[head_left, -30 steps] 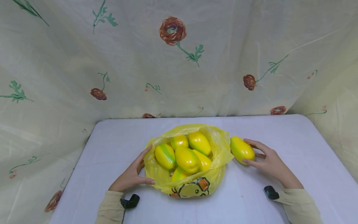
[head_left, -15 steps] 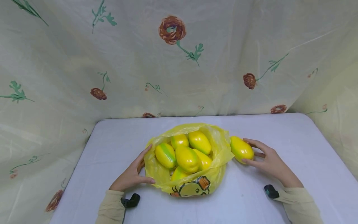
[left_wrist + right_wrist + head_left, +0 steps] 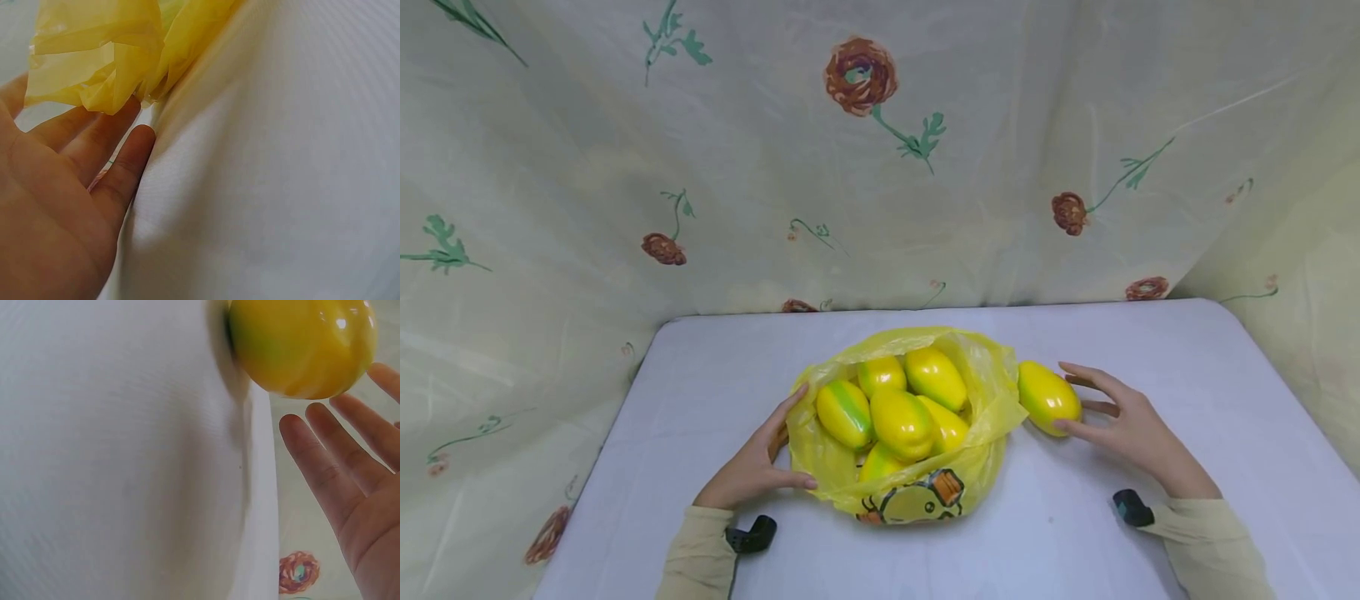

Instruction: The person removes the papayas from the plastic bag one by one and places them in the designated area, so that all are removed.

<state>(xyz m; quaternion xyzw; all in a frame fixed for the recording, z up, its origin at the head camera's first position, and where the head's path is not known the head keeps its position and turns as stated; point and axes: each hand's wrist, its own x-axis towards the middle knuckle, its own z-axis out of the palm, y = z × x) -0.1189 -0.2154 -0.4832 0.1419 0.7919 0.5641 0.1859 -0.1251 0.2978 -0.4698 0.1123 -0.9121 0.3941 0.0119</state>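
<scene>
In the head view a thin yellow plastic bag point(image 3: 985, 492) with a printed cartoon face lies on the table, its mouth spread wide. Several glossy yellow mangoes point(image 3: 901, 425) with green streaks fill it. My left hand point(image 3: 752, 467) is at the bag's left side, fingers nearly straight against the plastic point(image 3: 94, 56) and thumb along the front rim. One more mango point(image 3: 1047, 398) rests on the table just right of the bag. My right hand point(image 3: 1131, 425) is spread beside it, fingertips right at its skin; the right wrist view shows the fingers extended below the mango point(image 3: 300, 350).
A white cloth covers the table point(image 3: 700, 367). Behind it hangs a pale curtain point(image 3: 737, 150) printed with brown flowers. A small black device point(image 3: 751, 535) sits at the left wrist, and another black device point(image 3: 1132, 508) at the right.
My right hand has loosened from the mango and shifted slightly to the right, its fingers more spread. The left hand and the bag have stayed in place.
</scene>
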